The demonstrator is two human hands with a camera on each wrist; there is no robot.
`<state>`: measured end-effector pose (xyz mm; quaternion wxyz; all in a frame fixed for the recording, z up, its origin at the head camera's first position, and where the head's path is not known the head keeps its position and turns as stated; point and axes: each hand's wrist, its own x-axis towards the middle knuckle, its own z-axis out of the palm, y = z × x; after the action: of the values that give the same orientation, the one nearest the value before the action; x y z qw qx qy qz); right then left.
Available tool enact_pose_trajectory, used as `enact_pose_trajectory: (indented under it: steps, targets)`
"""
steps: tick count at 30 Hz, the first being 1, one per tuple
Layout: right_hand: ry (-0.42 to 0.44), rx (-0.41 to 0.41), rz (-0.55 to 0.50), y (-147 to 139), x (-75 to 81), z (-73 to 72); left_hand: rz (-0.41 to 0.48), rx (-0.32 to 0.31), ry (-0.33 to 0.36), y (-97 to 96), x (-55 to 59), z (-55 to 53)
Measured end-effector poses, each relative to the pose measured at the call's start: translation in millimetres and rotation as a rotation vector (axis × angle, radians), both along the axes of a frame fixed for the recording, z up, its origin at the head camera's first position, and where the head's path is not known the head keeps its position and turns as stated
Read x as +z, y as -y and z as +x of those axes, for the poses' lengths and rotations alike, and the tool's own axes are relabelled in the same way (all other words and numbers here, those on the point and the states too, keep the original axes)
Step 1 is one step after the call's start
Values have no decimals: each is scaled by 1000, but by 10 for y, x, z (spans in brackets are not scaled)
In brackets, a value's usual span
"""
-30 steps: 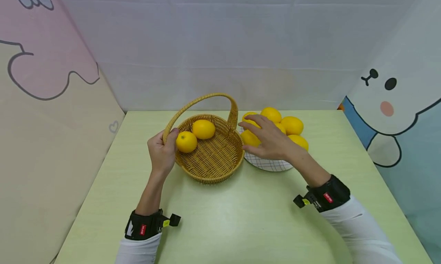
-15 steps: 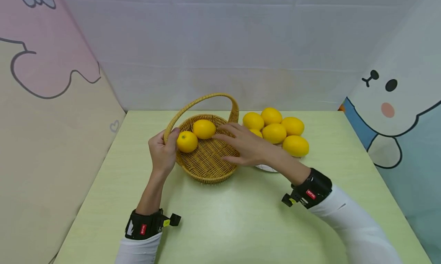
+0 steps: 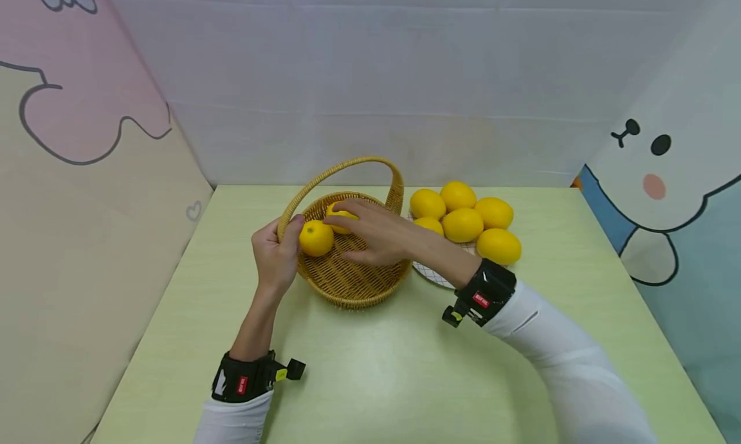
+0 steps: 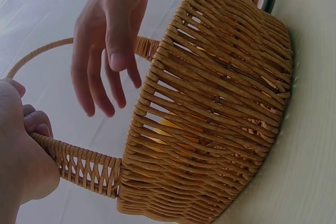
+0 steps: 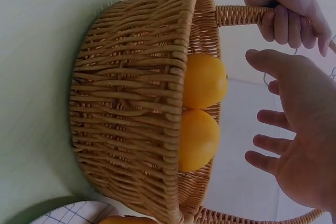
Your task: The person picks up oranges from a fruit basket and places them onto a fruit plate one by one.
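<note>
My left hand (image 3: 276, 257) grips the handle of a woven wicker basket (image 3: 353, 293) near its left end; the basket sits on the table. Inside it lie two yellow lemons side by side, a left one (image 3: 316, 239) and a rear one (image 3: 336, 225) partly hidden behind my right fingers. My right hand (image 3: 379, 235) hovers over the basket's opening with its fingers spread and nothing in it. In the right wrist view, a gap separates that hand (image 5: 302, 129) from the upper lemon (image 5: 205, 81) and the lower lemon (image 5: 198, 140).
Right of the basket, a white plate (image 3: 428, 275) with a grid pattern holds several lemons (image 3: 463, 225). A plain wall (image 3: 370, 64) rises behind the table (image 3: 359, 379); printed cartoon panels stand at both sides.
My right hand has moved left, from over the plate to over the basket, its fingers remaining spread. My left hand has kept its grip on the handle, and both basket lemons lie as before.
</note>
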<state>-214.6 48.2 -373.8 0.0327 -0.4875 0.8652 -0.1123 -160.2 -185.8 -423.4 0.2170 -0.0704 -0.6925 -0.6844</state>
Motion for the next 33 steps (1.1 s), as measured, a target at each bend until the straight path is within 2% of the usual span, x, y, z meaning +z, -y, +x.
enact_pose_trajectory:
  steps: [3,13,19,28,33]
  targets:
    - [17,4,35,144,-6,-55,0,0,8,1,4,-3]
    - [-22,54,116,524,-78,-185,5,-25,1,-17,1,-5]
    - [33,44,142,687,-166,-232,-3,-31,4,-30,22,-13]
    - [52,33,179,756,-306,-240,11,-36,27,-55,41,20]
    - [-20,36,186,767,-344,-229,1,-32,23,-45,30,11]
